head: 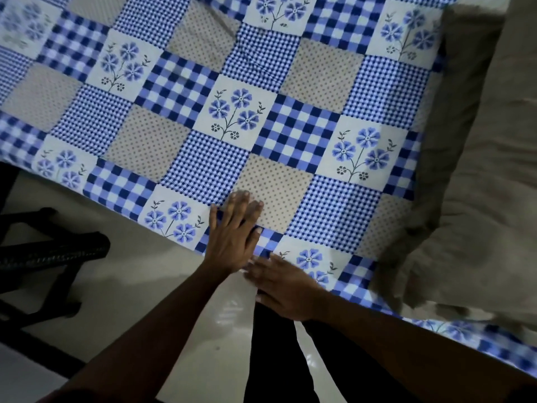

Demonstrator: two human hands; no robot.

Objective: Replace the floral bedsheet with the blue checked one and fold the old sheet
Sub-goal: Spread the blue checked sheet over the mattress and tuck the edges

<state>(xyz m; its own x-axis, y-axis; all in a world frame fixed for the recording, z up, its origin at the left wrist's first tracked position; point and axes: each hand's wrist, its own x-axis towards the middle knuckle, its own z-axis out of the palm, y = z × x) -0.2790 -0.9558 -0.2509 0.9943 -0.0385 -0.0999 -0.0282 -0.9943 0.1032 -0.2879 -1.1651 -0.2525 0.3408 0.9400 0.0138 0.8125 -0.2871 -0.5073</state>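
Note:
The blue checked sheet [290,135], a patchwork of gingham, dotted grey and blue-flower squares, lies spread flat over the bed. My left hand [235,231] presses flat on it near the bed's near edge, fingers straight. Just below and to the right, my right hand [284,286] lies at the sheet's edge with its fingers pointing left, blurred, so its grip is unclear. No floral old sheet is in sight.
A grey-beige pillow [476,175] lies on the sheet at the right. A black chair or stool [49,254] stands on the pale tiled floor [145,286] at the left. My dark trouser legs [290,359] show below the hands.

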